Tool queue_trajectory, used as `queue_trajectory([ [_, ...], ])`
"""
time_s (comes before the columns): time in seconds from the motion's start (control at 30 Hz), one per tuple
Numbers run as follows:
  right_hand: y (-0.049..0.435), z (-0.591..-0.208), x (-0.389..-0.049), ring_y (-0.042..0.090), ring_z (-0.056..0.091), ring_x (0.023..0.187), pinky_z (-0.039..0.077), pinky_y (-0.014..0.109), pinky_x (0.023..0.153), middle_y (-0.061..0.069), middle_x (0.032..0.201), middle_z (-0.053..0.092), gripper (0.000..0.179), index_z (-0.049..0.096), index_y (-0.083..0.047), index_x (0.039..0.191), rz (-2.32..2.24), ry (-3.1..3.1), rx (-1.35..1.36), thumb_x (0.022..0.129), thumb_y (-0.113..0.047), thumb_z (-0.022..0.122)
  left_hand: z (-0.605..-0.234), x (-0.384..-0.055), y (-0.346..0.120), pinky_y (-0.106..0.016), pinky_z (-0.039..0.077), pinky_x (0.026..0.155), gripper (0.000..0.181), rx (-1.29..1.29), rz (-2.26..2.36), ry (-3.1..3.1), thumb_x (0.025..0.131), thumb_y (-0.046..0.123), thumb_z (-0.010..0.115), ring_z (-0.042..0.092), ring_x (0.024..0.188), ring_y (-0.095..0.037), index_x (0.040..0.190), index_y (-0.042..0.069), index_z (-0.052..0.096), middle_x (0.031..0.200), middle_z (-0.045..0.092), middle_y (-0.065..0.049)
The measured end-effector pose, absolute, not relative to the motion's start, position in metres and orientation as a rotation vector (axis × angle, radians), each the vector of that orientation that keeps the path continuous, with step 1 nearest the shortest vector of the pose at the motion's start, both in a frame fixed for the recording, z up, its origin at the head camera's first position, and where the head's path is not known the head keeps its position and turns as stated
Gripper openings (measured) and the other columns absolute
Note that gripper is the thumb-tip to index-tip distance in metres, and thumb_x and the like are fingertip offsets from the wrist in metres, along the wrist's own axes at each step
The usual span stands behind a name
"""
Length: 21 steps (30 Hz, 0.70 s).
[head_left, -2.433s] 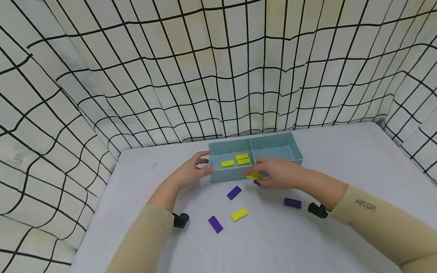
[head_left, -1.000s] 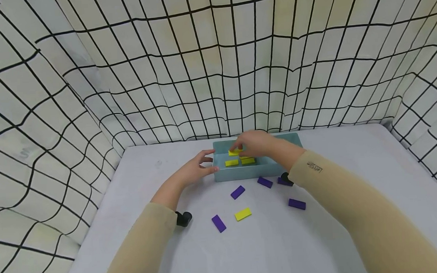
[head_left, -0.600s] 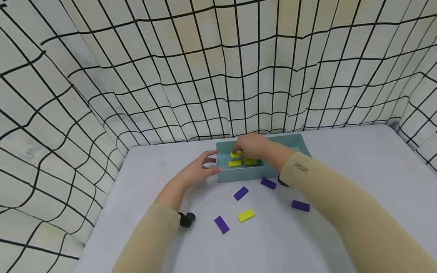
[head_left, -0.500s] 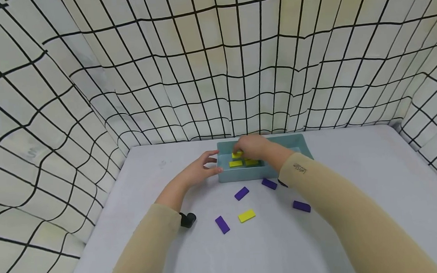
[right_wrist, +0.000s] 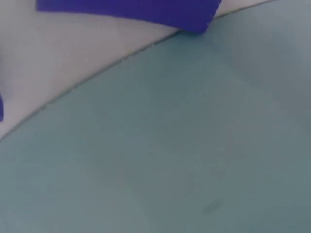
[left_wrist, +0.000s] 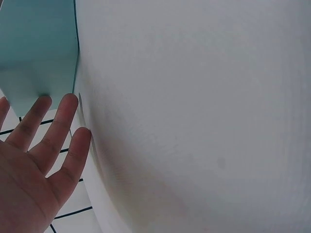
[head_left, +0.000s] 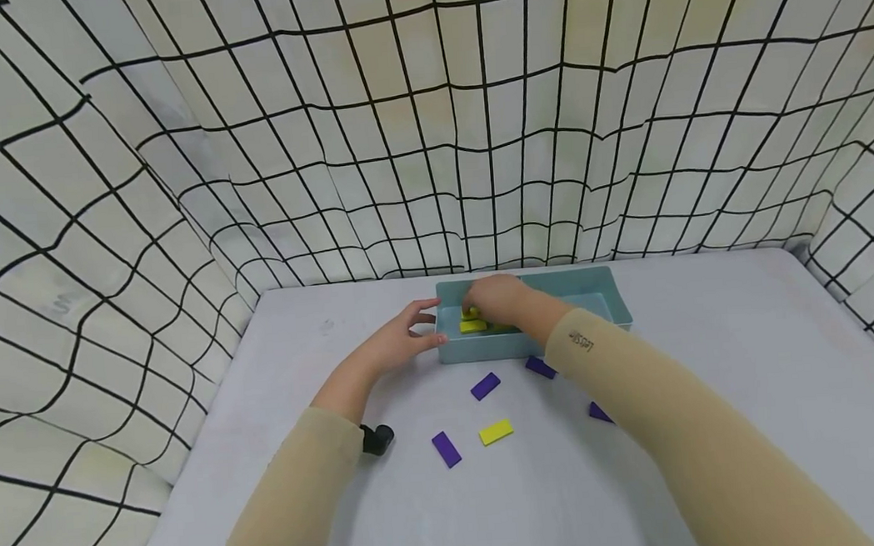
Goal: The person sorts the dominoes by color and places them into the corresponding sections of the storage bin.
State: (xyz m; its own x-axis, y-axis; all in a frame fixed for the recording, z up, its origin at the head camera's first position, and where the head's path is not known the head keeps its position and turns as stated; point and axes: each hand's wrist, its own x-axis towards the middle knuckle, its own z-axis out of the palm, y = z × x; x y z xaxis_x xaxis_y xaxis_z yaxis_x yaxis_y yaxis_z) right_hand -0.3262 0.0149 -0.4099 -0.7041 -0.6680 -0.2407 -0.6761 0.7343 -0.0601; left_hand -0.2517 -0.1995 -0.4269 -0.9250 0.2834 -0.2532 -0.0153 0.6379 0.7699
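Against the left wall of a pale teal two-compartment box [head_left: 487, 350], my left hand [head_left: 396, 339] rests its fingertips. The left wrist view shows the fingers of this left hand [left_wrist: 43, 150] fairly straight. My right hand [head_left: 500, 298] reaches down into the left compartment, fingers bent, pinching a yellow block [head_left: 470, 313]. Just in front of it lies another yellow block [head_left: 474, 327]; more yellow is partly hidden under the hand. The right wrist view holds only the box wall [right_wrist: 160, 145] and a purple block [right_wrist: 131, 10] beside it, no fingers.
On the white table in front of the box lie a yellow block [head_left: 496, 432] and several purple blocks [head_left: 446, 449], one partly behind the right sleeve [head_left: 639, 377]. A white wall with black netting [head_left: 474, 137] rises behind the box.
My right hand has carried the yellow block from before the box into the left compartment, then shifted it slightly towards the front block. My left hand stays at the box's left end.
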Motion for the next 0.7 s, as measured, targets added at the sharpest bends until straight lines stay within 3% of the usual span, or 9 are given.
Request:
queue_trajectory([
  [0.3,0.024,-0.408,-0.327,0.021,0.058,0.121,0.045,0.038,0.104,0.0,0.127,0.065,0.029,0.069,-0.02,0.127,0.007,2.691,-1.103,0.098,-0.017,0.063,-0.423,-0.252,-0.197,-0.055,0.037,0.108,0.071,0.219,1.181,2.511,0.094,0.039,0.068,0.049,0.132,-0.033,0.153,0.04,0.028,0.149,0.046,-0.004],
  [0.7,0.036,-0.392,-0.321,0.015,0.058,0.099,0.05,0.035,0.089,0.0,0.111,0.066,0.032,0.067,-0.019,0.128,-0.19,2.672,-1.097,0.096,-0.025,0.067,-0.425,-0.253,-0.197,-0.056,0.035,0.109,0.072,0.201,1.189,2.498,0.093,0.04,0.069,0.049,0.133,-0.033,0.153,0.039,0.028,0.149,0.046,-0.004],
])
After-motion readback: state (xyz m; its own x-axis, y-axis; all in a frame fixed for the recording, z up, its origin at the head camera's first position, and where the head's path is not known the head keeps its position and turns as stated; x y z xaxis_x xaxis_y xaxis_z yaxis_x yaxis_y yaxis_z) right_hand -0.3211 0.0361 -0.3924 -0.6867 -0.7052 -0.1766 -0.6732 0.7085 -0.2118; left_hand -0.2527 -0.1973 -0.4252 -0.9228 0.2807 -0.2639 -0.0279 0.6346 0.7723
